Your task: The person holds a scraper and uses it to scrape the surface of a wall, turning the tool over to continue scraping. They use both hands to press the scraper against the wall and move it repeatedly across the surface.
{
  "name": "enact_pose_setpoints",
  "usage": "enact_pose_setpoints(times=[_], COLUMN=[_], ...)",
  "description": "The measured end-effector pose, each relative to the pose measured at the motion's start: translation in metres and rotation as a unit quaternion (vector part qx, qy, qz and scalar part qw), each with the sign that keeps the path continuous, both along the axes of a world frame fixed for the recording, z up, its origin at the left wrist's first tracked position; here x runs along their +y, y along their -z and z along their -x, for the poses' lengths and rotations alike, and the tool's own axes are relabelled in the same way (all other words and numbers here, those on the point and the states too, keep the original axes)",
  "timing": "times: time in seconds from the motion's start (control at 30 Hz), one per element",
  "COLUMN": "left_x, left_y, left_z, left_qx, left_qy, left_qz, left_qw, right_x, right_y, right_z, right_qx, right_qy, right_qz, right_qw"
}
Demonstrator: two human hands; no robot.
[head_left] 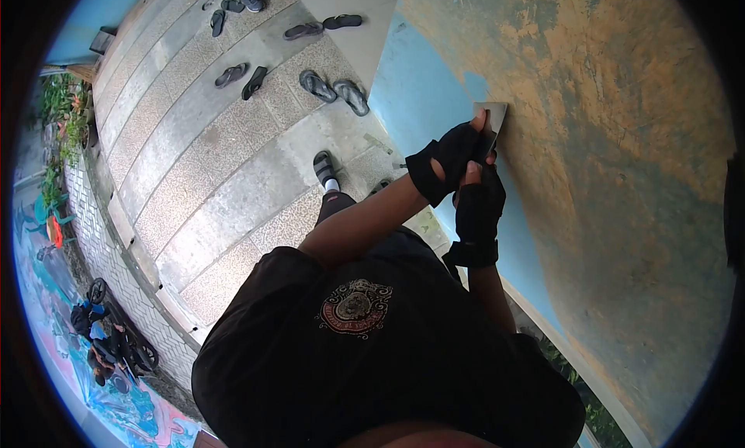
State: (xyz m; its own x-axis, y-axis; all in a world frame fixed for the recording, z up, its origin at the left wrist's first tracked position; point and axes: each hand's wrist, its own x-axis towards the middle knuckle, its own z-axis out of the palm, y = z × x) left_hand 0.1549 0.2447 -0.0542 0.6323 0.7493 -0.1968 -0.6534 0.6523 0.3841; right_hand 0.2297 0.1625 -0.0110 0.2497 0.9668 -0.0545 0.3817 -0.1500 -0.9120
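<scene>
My left hand [456, 155], in a black fingerless glove, reaches up to the wall and presses a fingertip on the metal blade of a scraper [497, 122]. Just below it, my right hand [479, 206], gloved the same way, is closed around the lower part of the tool, where a handle would be; the grip itself is hidden. The blade meets a wall [605, 161] of patchy yellow-brown and grey with worn, flaked paint. Light blue paint [419, 83] covers the wall's left strip, next to both hands.
Several sandals and shoes [334, 91] lie on the striped tile floor [209, 153]. My sandalled foot [324, 169] stands near the wall's base. At far left are plants [74, 130], a parked motorcycle [116, 335] and a painted mural [140, 409].
</scene>
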Motion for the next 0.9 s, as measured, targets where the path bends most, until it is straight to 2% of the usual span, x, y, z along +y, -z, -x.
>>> enact_pose_setpoints(times=[0.1,0.2,0.27,0.4,0.47,0.53,0.6,0.67,0.8,0.87,0.9], left_x=[0.008,0.001,0.008,0.019,0.009,0.008,0.017,0.011,0.017,0.024,0.034], left_y=[-0.004,-0.006,-0.007,-0.002,-0.008,-0.015,-0.009,-0.004,-0.001,-0.004,0.000], left_z=[0.008,0.005,0.011,0.025,0.016,0.017,0.024,0.023,0.023,0.024,0.030], left_qx=[-0.033,-0.012,-0.011,-0.040,0.001,0.053,0.023,-0.007,0.030,0.011,0.001], left_qy=[-0.014,-0.004,-0.004,0.014,-0.008,0.016,0.017,0.016,0.009,-0.006,-0.003], left_qz=[0.047,0.031,0.030,0.021,0.029,0.017,0.021,0.033,-0.014,0.038,0.031], left_qw=[0.998,0.999,0.999,0.999,1.000,0.998,0.999,0.999,0.999,0.999,1.000], right_x=[0.003,-0.001,0.002,0.018,0.005,0.006,0.006,0.007,0.010,0.020,0.033], right_y=[0.005,0.010,0.011,0.008,0.012,0.012,0.014,0.018,0.018,0.022,0.014], right_z=[0.004,0.006,0.011,0.021,0.015,0.017,0.021,0.020,0.022,0.028,0.030], right_qx=[0.017,-0.001,-0.006,-0.023,-0.003,-0.003,-0.049,-0.038,0.013,-0.020,0.030], right_qy=[-0.015,0.007,-0.003,-0.009,0.006,0.013,0.005,-0.006,0.022,0.013,0.001], right_qz=[-0.020,-0.017,-0.059,-0.038,-0.031,-0.019,-0.036,-0.061,-0.026,-0.086,-0.044], right_qw=[1.000,1.000,0.998,0.999,0.999,1.000,0.998,0.997,0.999,0.996,0.999])
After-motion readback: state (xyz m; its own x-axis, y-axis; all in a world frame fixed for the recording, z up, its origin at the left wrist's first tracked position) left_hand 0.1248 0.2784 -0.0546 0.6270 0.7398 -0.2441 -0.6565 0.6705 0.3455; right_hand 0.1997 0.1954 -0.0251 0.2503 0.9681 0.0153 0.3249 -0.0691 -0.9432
